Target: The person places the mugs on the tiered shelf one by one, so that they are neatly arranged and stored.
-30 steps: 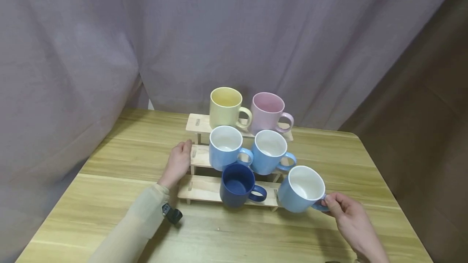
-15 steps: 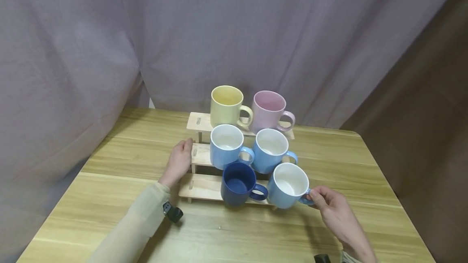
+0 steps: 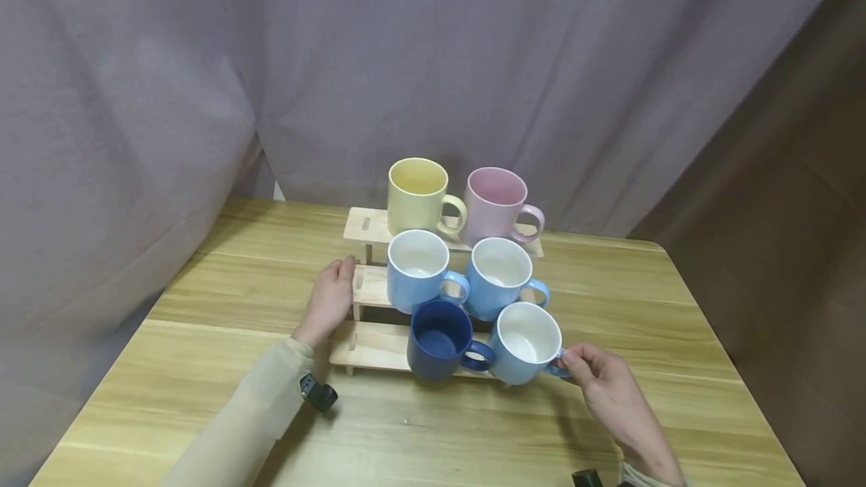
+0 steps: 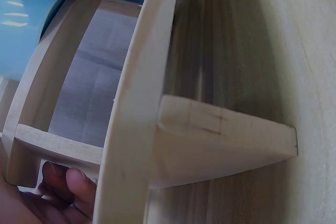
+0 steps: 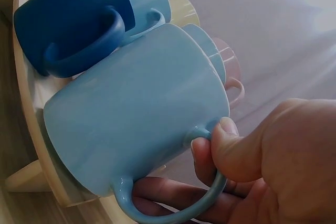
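Observation:
My right hand (image 3: 607,389) pinches the handle of a light blue mug (image 5: 142,108) with a white inside. That mug sits at the right end of the lowest tier of a stepped wooden rack (image 3: 372,348), beside a dark blue mug (image 3: 433,359). My left hand (image 3: 329,297) holds the rack's left end at the middle tier; in the left wrist view its curled fingers (image 4: 80,188) show behind the side support. Two more light blue mugs, a left one (image 3: 409,288) and a right one (image 3: 490,293), stand on the middle tier.
On the top tier are a yellow mug (image 3: 409,209) and a pink mug (image 3: 490,213). The rack stands on a wooden table (image 3: 419,449). Grey curtains (image 3: 406,58) hang behind the table, and a brown one (image 3: 778,171) hangs on the right.
My right hand has carried the light blue mug leftward, from beside the rack's right end onto the lowest tier next to the dark blue mug. The left hand stays on the rack.

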A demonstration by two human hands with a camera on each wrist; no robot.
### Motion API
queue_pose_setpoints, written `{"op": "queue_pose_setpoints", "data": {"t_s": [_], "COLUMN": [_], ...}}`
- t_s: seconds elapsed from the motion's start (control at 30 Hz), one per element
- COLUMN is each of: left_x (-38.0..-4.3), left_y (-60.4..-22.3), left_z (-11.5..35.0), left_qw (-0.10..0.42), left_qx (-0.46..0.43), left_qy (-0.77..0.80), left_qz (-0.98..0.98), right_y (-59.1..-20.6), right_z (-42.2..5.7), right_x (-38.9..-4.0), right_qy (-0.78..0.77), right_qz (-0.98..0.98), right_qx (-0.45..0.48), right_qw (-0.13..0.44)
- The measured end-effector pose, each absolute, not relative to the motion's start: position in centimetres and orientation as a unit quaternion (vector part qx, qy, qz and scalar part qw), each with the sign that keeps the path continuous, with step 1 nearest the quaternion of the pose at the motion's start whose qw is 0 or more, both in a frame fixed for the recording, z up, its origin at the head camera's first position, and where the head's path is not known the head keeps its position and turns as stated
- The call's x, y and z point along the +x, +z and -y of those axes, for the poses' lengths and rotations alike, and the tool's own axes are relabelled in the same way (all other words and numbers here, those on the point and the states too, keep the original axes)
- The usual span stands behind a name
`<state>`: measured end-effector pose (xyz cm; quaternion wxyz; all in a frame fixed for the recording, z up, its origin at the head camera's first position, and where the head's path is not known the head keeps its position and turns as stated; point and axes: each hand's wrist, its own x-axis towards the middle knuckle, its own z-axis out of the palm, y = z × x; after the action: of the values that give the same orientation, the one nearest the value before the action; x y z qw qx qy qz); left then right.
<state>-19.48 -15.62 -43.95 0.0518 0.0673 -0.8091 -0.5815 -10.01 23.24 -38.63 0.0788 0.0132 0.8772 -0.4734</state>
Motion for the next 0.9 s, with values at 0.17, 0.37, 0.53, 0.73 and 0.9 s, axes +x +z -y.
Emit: {"op": "queue_pose_setpoints", "data": {"t_s": [0.17, 0.37, 0.53, 0.73, 0.9], "left_x": [-19.40, -19.41, -19.38, -19.40, -19.45], "left_y": [-43.99, -44.14, -44.03, -44.05, -44.10], "left_z": [15.68, 15.66, 15.63, 15.59, 15.51], "left_qw": [0.053, 0.062, 0.061, 0.058, 0.060], "left_qx": [0.068, 0.068, 0.070, 0.074, 0.073], "left_qy": [-0.576, -0.571, -0.567, -0.574, -0.573], "left_qz": [0.813, 0.816, 0.818, 0.814, 0.814], "right_y": [-38.82, -38.84, -38.83, -38.81, -38.91], "right_z": [-23.12, -22.82, -22.74, -22.60, -22.35], "right_x": [-9.98, -9.84, -9.74, -9.73, -9.72], "right_qy": [-0.469, -0.468, -0.467, -0.469, -0.468], "right_qz": [-0.879, -0.880, -0.880, -0.879, -0.879], "right_qx": [0.020, 0.019, 0.022, 0.028, 0.033], "right_qw": [0.081, 0.079, 0.079, 0.077, 0.079]}}
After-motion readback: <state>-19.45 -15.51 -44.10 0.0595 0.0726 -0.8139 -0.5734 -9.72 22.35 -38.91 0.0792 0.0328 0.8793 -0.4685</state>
